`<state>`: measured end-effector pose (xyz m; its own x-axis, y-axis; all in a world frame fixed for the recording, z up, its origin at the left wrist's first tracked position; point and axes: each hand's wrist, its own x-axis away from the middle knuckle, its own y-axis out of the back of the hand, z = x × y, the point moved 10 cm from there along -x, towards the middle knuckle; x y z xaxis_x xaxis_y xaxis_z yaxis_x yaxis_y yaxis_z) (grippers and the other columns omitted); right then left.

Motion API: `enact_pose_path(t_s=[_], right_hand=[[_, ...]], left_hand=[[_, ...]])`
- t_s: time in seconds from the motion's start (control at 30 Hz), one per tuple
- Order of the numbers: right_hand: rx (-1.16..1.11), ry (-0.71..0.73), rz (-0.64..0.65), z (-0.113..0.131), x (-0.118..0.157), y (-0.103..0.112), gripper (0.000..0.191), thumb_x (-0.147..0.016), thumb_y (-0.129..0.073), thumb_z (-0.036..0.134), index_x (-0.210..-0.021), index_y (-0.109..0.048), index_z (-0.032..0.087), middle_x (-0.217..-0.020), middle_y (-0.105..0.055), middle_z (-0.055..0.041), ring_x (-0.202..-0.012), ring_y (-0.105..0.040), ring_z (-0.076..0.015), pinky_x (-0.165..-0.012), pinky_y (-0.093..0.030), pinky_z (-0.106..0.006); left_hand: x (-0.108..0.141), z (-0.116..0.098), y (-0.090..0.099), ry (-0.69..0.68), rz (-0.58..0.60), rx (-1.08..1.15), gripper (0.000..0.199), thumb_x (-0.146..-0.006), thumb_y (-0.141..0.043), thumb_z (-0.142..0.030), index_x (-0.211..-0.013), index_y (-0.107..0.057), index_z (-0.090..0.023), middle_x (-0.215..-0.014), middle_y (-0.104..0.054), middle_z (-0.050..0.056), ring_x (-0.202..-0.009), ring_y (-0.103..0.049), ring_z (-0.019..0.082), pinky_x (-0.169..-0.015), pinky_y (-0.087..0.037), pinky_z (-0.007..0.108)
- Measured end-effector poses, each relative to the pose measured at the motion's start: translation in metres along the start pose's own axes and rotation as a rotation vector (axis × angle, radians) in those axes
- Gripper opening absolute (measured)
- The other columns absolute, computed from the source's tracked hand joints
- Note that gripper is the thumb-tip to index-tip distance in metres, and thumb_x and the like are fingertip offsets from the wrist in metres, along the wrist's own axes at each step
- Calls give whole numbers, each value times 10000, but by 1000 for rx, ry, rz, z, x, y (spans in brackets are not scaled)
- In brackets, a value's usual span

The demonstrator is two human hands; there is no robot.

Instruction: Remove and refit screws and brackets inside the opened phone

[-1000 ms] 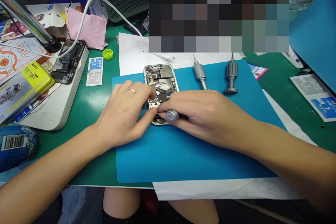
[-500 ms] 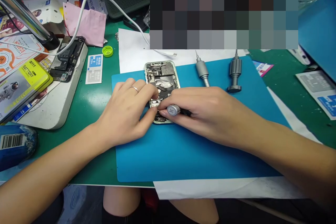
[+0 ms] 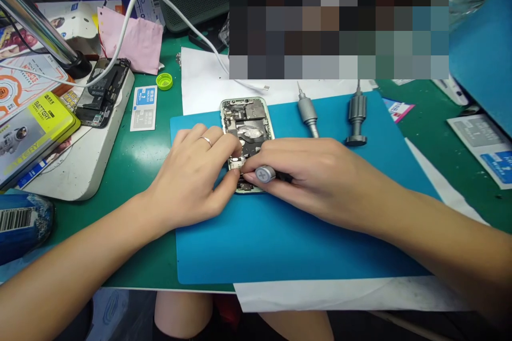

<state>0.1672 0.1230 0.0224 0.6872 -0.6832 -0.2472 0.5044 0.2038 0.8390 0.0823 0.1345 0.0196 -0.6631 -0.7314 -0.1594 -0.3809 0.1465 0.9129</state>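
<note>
Opened phone: right here near the centre of the frame, the phone lies with its inside showing, long side running up the picture, its lower part partly covered by fingers.
Left hand: in from the lower left comes the left hand, a ring on one finger, fingers bent, thumb and forefinger at the phone's lower left edge; whether they pinch a small part, I cannot tell.
Right hand: over from the right, the right hand has its fingers clamped round a gray tool, the cross-marked end facing us, thumb and fingertips right over the phone's lower part; the tool's tip is hidden.
Blue mat: across the middle, the mat carries the phone, with white paper showing beyond its upper edge.
Spare drivers: upper right of centre, two gray screwdrivers, one partly behind the right hand, the other farther right, both tips pointing up the frame.
Left side: a green cap and a printed card, then a second opened phone on a white block.
</note>
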Motion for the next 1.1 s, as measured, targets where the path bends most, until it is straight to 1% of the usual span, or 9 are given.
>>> enact_pose_path(t_s=[0.27,0.57,0.77,1.1], right_hand=[[-4,14,-2,0,-1,-1,154,-990,-528,171,-952,-678,174,-826,-695,-40,-773,-640,-159,-670,-468,-264],[-29,2,13,-2,0,-4,136,-982,-535,156,-955,-668,169,-845,-677,-36,-792,-620,-158,-688,-462,-277],[-21,0,12,-2,0,-3,127,-976,-541,155,-930,-659,165,-815,-659,-26,-756,-601,-151,-659,-438,-270],[-21,11,1,0,-2,-3,141,-987,-526,157,-931,-655,166,-818,-662,-29,-753,-596,-147,-663,-434,-265]], left_hand=[[0,1,3,5,-8,18,72,-970,-491,-237,-975,-548,-193,-961,-640,69,-901,-520,243,-774,-362,404],[1,3,0,10,-2,26,76,-971,-493,-247,-985,-547,-196,-976,-640,64,-911,-517,243,-784,-362,412],[1,2,1,10,0,24,78,-965,-494,-248,-979,-548,-194,-973,-633,60,-910,-517,242,-787,-361,414],[1,3,0,11,-3,30,78,-965,-499,-249,-982,-551,-194,-964,-627,54,-907,-507,236,-786,-352,409]])
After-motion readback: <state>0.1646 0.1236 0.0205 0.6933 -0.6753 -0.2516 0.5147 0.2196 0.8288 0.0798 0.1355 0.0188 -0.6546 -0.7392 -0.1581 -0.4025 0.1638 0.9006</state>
